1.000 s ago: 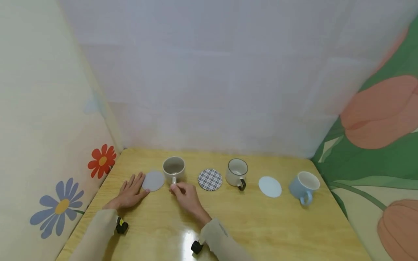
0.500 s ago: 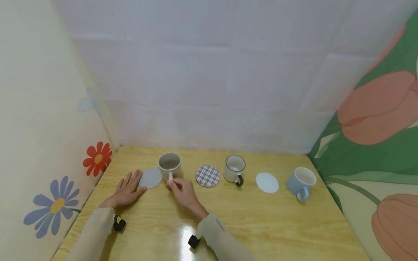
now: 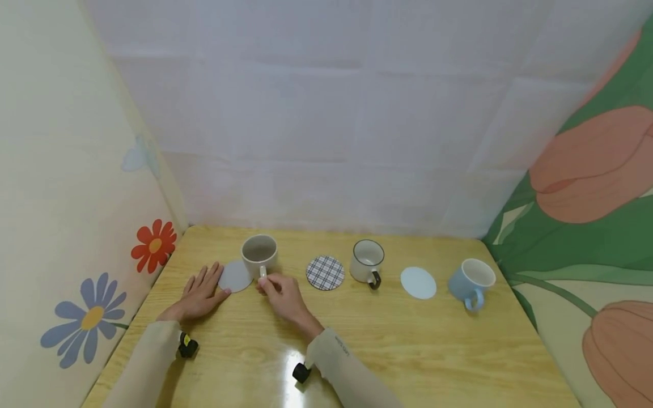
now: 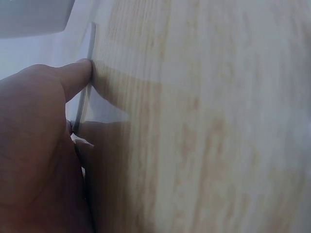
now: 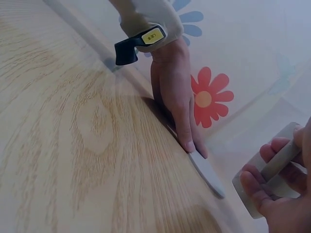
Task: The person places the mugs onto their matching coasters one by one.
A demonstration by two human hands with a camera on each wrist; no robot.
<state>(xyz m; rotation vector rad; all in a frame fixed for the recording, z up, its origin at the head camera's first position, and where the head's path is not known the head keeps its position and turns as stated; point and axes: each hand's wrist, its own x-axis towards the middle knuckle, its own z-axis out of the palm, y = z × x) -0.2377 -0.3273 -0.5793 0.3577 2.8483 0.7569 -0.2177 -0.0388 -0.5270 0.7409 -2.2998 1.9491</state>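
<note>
My right hand [image 3: 283, 294] pinches the handle of a pale grey-beige mug [image 3: 259, 252], which also appears as a mug [image 5: 250, 194] with fingers through its handle in the right wrist view. It is held upright above the table, just right of a round grey coaster [image 3: 236, 276], overlapping the coaster's right edge in the head view. My left hand [image 3: 201, 294] lies flat on the table with fingers spread, its thumb and fingertips touching the coaster's left side. In the left wrist view the thumb [image 4: 77, 77] meets the coaster's rim [image 4: 91, 43].
Rightward along the wooden table [image 3: 408, 351] come a plaid coaster [image 3: 325, 273], a white mug with a dark rim and black handle [image 3: 366, 266], a pale blue-white coaster [image 3: 418, 283] and a light blue mug [image 3: 466, 286]. Fabric walls [image 3: 331, 113] border the back and sides.
The right hand has carried the mug a little to the left, closer to the grey coaster. The left hand stays at the coaster's edge. The head view has shifted slightly.
</note>
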